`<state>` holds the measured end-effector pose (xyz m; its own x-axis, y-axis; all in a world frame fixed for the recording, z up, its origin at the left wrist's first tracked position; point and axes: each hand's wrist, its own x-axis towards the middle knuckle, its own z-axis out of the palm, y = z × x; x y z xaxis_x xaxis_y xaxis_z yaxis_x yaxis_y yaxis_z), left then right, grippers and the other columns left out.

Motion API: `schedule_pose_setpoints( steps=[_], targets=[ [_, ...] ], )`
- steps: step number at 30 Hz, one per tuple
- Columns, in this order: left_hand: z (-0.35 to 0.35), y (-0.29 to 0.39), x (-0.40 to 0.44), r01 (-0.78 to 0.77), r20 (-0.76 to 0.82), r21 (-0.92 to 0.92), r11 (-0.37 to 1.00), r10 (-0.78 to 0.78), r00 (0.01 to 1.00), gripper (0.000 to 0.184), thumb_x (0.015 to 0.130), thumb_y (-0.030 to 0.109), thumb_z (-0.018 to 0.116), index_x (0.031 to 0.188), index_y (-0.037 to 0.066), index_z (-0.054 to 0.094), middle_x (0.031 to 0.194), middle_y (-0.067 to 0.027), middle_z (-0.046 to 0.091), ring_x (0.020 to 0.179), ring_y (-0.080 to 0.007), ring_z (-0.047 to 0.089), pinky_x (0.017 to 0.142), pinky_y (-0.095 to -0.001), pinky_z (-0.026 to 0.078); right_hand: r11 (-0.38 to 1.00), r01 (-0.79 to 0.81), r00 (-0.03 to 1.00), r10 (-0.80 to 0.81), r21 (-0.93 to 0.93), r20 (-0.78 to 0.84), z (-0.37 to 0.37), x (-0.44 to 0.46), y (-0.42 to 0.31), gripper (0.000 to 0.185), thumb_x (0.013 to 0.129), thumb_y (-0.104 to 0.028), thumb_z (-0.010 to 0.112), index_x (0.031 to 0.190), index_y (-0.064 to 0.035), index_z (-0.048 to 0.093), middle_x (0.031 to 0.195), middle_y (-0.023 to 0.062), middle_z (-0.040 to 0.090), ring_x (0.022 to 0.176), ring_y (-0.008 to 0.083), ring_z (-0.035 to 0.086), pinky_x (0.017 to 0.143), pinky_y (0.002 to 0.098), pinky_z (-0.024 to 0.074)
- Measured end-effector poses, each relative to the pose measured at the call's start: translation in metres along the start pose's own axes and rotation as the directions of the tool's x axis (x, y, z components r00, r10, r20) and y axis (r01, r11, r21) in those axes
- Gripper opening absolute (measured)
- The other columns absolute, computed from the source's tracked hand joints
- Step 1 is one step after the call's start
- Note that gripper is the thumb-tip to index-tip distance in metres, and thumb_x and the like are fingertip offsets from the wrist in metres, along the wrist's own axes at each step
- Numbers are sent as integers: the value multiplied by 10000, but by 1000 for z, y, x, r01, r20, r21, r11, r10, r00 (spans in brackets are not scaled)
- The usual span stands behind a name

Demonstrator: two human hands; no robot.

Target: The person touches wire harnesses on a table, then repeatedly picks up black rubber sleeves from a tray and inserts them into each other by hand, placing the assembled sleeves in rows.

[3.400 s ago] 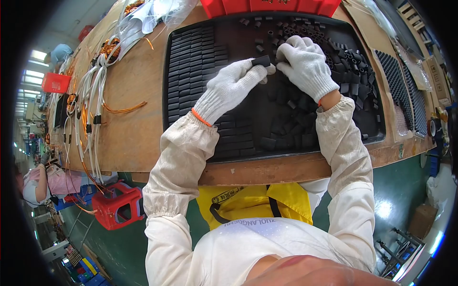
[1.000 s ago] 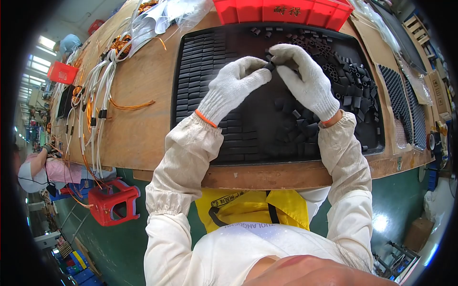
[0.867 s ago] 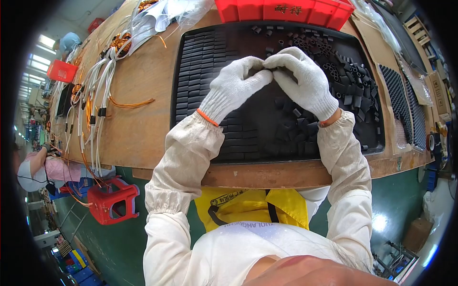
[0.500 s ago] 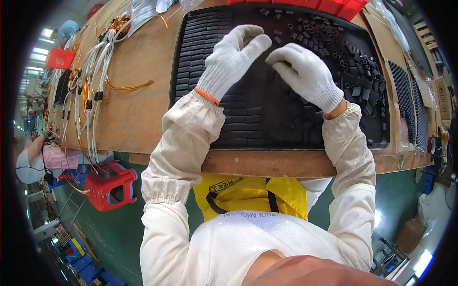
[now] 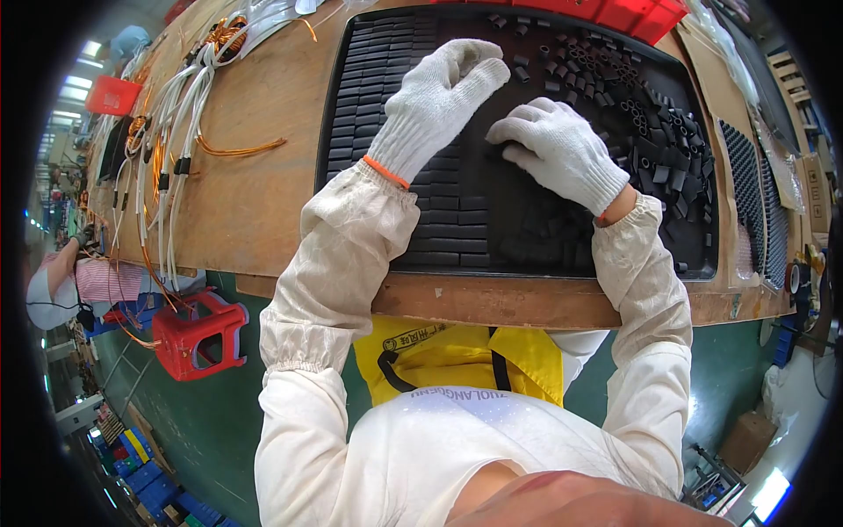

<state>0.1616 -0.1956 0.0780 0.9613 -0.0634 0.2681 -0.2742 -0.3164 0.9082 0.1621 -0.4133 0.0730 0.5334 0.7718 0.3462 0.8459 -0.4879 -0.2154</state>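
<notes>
Left hand [image 5: 439, 101], thumb near curled fingers, and right hand [image 5: 562, 151], fingers loosely bent, are over one black tray [image 5: 476, 162]; whether either grips anything I cannot tell. Inside, uncountably many black tubes [image 5: 356, 114] line up towards 9 o'clock, loose tubes [image 5: 678, 178] towards 3. One red bin [image 5: 628, 16] stands at 12

Left hand [image 5: 439, 98]: curled inward; whether it pinches anything cannot be told.
Right hand [image 5: 562, 151]: underside turned from view; anything beneath it hidden.
Black tubes [image 5: 452, 218]: rows partly covered by left hand and left sleeve [image 5: 351, 237]; loose ones in shadow indistinct.
Tray [image 5: 527, 274]: front rim interrupted by right sleeve [image 5: 630, 255].
Red bin [image 5: 628, 14]: upper part cut off by top edge.
Yellow bag [image 5: 448, 360]: far part hidden beneath table [image 5: 492, 299].
Co-worker [image 5: 60, 270]: partly lost in dark left border.
</notes>
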Motion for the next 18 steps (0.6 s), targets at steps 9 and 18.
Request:
schedule_pose_setpoints(
  steps=[9,18],
  targets=[
    [3,10,-5,20,9,86,996,-21,1000,493,966,476,733,1269,87,700,1136,-92,755,989,-184,716,865,-323,593,930,-73,962,-29,360,270,-5,4,-17,192,912,-273,738,1038,-134,778,1013,59,735,1047,286,665,951,417,523],
    [3,10,-6,-1,29,117,993,-2,1000,516,966,491,726,1288,90,690,1158,-108,751,1013,-205,724,887,-334,599,971,-58,945,-22,232,326,-8,7,-29,206,880,-161,757,1080,-116,734,1069,57,707,1094,272,648,1002,411,497]
  ],
)
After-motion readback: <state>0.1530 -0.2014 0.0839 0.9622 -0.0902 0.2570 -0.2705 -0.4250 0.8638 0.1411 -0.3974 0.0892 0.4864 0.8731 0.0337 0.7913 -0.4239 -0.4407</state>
